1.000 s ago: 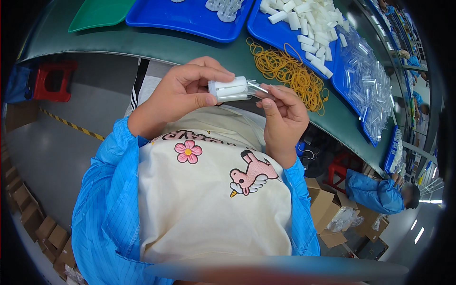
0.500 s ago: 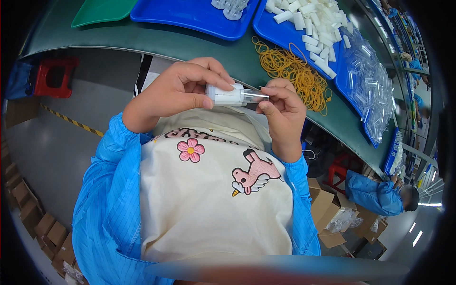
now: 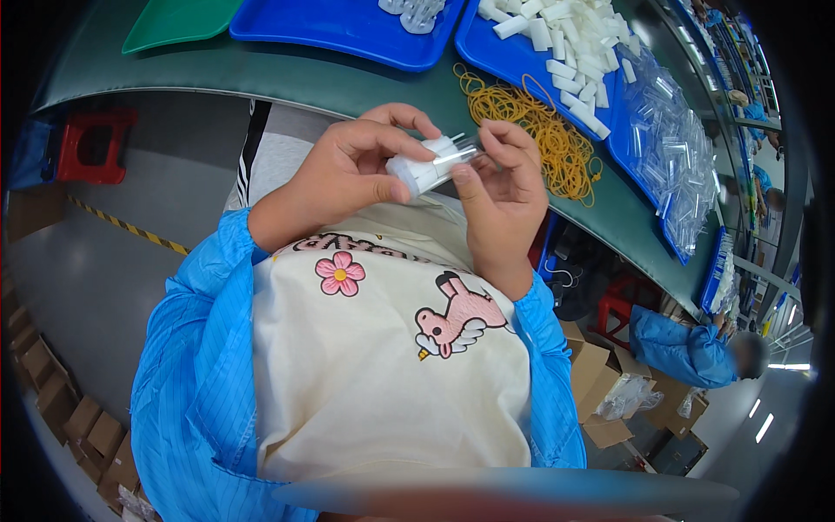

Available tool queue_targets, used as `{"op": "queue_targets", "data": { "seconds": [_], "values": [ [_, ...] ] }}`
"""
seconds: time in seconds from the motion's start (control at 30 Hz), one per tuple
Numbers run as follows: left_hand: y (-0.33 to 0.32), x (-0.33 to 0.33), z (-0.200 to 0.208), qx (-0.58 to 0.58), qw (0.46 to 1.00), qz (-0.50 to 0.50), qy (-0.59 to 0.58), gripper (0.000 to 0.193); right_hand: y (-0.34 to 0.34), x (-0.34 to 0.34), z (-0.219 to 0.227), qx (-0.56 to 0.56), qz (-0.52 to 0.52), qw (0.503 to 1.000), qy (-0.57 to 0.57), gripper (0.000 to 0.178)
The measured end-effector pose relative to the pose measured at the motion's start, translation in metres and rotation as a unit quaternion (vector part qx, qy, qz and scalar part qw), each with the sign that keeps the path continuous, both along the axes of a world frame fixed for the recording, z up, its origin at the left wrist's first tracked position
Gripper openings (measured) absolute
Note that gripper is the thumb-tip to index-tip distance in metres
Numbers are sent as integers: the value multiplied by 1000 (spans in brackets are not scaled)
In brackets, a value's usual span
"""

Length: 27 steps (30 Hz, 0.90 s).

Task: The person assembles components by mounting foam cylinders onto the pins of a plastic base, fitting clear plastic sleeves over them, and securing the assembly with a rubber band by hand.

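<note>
My left hand (image 3: 355,165) is closed around a bundle of white cylindrical pieces (image 3: 414,174) with a translucent end. Out of the bundle's right end reaches a clear tube (image 3: 463,154). Pinched between thumb and fingers of my right hand (image 3: 504,187) is the tube's far end. The bundle tilts up toward the right, above my lap and near the table edge. My fingers cover parts of it, so how deep the tube sits is hidden. Just beyond my right hand lies a heap of yellow rubber bands (image 3: 557,143).
On the green table (image 3: 174,70) stand a green tray (image 3: 178,22), a blue tray (image 3: 339,39) with clear plastic parts, and another blue tray (image 3: 487,43) with white tube pieces (image 3: 578,52). Clear tubes (image 3: 670,148) fill a tray at right. A person in blue (image 3: 678,348) sits farther right.
The bundle has swung from nearly level to tilted, its right end higher. My right hand has come closer to my left, and less of the clear tube shows between them.
</note>
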<state>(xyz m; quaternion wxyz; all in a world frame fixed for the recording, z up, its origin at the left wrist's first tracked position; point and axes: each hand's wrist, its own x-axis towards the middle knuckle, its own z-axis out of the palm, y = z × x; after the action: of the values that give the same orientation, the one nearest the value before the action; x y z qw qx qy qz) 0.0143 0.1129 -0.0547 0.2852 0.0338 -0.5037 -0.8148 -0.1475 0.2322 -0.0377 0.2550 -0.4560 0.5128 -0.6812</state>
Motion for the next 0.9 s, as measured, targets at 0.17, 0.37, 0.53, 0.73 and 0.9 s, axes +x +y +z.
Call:
{"op": "queue_targets", "data": {
  "seconds": [0.17,0.37,0.53,0.73,0.9],
  "values": [
    [1,-3,-9,-14,1000,5,19,36,-2,13,3,-12,33,999,17,40],
    [0,0,-1,28,1000,0,-14,39,3,2,-4,-22,77,996,-31,33],
    [0,3,0,112,992,-46,-17,39,9,-11,-3,-30,94,995,12,23],
    [0,2,-3,140,987,-74,-9,41,7,-9,2,-44,128,991,-22,25],
    [0,1,-3,92,994,-58,-3,38,8,-12,6,-29,121,991,47,25]
  ]
}}
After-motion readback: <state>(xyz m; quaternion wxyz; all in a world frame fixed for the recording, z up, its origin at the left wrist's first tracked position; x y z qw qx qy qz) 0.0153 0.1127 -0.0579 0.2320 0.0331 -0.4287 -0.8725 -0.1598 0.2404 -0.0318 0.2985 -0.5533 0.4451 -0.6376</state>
